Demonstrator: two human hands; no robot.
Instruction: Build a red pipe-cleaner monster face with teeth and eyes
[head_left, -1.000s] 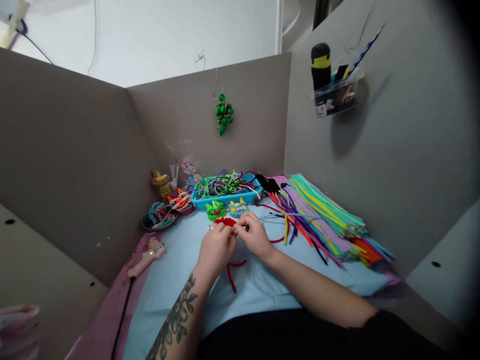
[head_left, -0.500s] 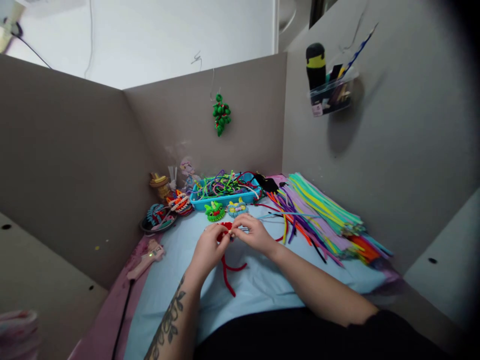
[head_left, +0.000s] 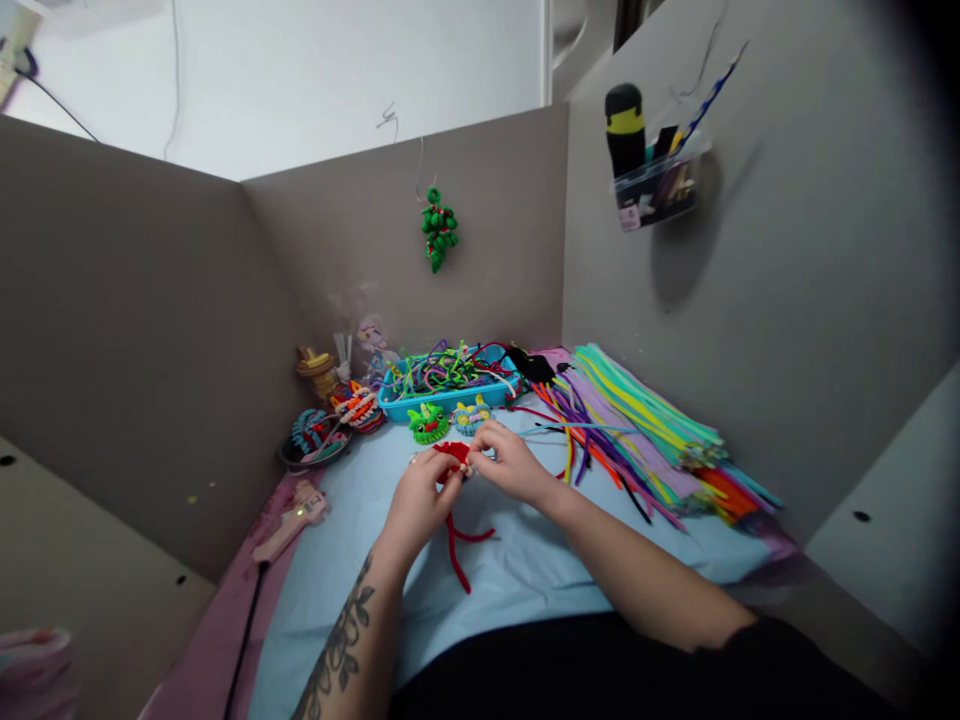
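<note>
My left hand (head_left: pixel 425 490) is closed around the lower left side of a red pipe-cleaner piece (head_left: pixel 452 451), thumb and fingertips pinching it. Opposite it, my right hand (head_left: pixel 511 463) pinches at the right edge of the same piece, where small pale bits show between the fingertips. Much of the piece is covered by my fingers. Red pipe-cleaner ends (head_left: pixel 456 560) hang below it over the blue cloth. Just beyond my hands sit a green pipe-cleaner figure (head_left: pixel 428 424) and a blue-and-yellow one (head_left: pixel 472 415).
A blue tray (head_left: pixel 420 407) of tangled pipe cleaners stands at the back. Bundles of straight pipe cleaners (head_left: pixel 637 420) lie right. At left are a dark dish (head_left: pixel 330 458), a pink glue gun (head_left: pixel 294 520) and its cord. Grey panels (head_left: pixel 405 240) enclose the table.
My right fingers have shifted slightly up and apart from the left ones, exposing more of the red piece. My left hand keeps its pinch. The whole view has moved a little.
</note>
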